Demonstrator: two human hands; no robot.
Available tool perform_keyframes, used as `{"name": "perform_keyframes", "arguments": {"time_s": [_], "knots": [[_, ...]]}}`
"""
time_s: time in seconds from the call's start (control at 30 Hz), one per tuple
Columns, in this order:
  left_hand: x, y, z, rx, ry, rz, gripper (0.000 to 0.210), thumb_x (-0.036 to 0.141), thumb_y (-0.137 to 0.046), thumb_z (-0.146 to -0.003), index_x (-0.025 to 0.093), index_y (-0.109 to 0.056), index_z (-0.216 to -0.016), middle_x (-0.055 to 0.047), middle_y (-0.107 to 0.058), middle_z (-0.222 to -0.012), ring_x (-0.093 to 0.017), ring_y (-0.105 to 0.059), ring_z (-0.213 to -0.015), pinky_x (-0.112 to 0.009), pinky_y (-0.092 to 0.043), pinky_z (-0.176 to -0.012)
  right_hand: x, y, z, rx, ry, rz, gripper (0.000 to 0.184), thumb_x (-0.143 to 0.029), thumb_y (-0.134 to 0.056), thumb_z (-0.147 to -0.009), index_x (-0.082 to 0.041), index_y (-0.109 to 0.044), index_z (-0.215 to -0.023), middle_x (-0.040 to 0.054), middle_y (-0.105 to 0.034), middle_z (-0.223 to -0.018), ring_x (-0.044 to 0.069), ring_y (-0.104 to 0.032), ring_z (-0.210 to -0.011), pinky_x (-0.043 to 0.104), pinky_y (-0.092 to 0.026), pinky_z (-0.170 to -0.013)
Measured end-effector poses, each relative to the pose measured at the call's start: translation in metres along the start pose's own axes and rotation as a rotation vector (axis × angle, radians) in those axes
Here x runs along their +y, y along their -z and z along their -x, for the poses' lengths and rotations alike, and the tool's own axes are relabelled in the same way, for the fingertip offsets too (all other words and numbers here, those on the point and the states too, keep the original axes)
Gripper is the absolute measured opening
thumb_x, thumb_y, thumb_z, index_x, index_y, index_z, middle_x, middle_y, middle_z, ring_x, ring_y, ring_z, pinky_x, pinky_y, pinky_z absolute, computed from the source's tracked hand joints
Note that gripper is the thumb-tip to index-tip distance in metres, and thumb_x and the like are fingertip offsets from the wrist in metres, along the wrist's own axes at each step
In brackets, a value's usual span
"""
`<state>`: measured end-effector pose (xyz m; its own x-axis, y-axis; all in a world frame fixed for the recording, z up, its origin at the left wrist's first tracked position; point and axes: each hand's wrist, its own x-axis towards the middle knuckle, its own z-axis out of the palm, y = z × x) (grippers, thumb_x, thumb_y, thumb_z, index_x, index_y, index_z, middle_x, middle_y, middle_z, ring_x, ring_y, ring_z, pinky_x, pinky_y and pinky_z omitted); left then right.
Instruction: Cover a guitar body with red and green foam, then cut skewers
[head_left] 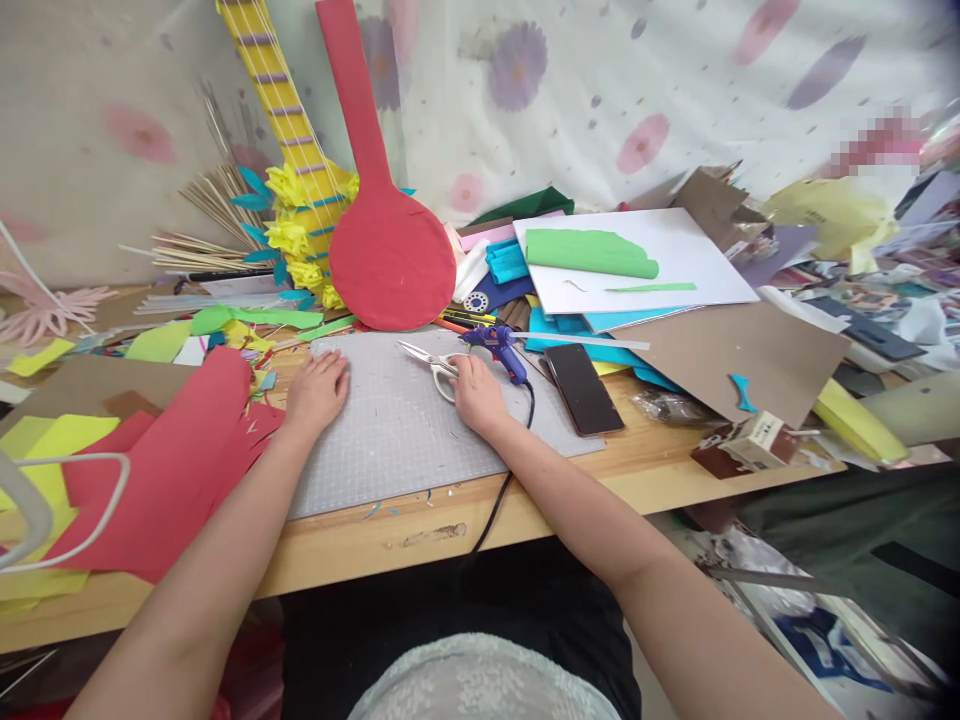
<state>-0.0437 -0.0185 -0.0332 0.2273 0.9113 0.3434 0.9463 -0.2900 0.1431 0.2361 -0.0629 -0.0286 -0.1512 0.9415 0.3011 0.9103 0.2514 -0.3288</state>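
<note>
My left hand (319, 390) lies flat on the left part of the grey gridded cutting mat (390, 430), its fingers stretched out and nothing held. Over the mat's right half, my right hand (480, 393) grips a pair of scissors (437, 366) by the white handles, with the blades pointing left and away from me. Just behind that hand rests a purple hot glue gun (496, 345), its black cord running down over the table edge. A red paper-covered, lute-like shape (393, 258) with a round body and long neck leans upright behind the mat.
A yellow stringed paper instrument (289, 120) stands at the back left. Red paper sheets (172, 450) lie left of the mat. A dark phone (583, 388) and brown cardboard (735, 345) are on the right. Green crepe paper (589, 252) tops a white board (705, 265). A drink carton (750, 445) is near the edge.
</note>
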Motion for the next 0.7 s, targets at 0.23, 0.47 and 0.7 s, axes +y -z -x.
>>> {"name": "perform_keyframes", "arguments": {"time_s": [0.23,0.47,0.7], "knots": [[0.003,0.015,-0.024,0.214,0.198,0.044,0.026,0.037,-0.048,-0.083,0.016,-0.064,-0.082,-0.015,-0.058,-0.118,-0.028,-0.044,-0.121,-0.043,-0.031,-0.106,-0.001,0.001,-0.003,-0.021,0.001,0.036,0.034,-0.014,-0.044,-0.088,-0.015,-0.045,-0.122,0.012,-0.056,-0.112,0.021,-0.051,-0.104,0.032,-0.041,-0.088],[-0.036,0.037,-0.057,-0.013,0.554,-0.08,0.049,0.026,-0.055,-0.079,-0.002,-0.048,-0.119,-0.026,-0.048,-0.125,-0.033,-0.042,-0.119,-0.048,-0.034,-0.1,0.001,0.0,-0.004,-0.022,0.01,0.04,0.033,-0.014,-0.044,-0.088,-0.017,-0.047,-0.121,0.0115,-0.057,-0.111,0.022,-0.052,-0.105,0.033,-0.041,-0.089],[-0.067,0.049,-0.062,-0.273,0.669,-0.132,0.044,0.019,-0.054,-0.08,0.008,-0.055,-0.123,-0.019,-0.057,-0.124,-0.032,-0.054,-0.11,-0.047,-0.044,-0.088,0.002,-0.002,-0.005,-0.021,0.012,0.027,0.031,-0.014,-0.045,-0.088,-0.017,-0.048,-0.118,0.0113,-0.056,-0.11,0.023,-0.052,-0.104,0.034,-0.04,-0.09]]}}
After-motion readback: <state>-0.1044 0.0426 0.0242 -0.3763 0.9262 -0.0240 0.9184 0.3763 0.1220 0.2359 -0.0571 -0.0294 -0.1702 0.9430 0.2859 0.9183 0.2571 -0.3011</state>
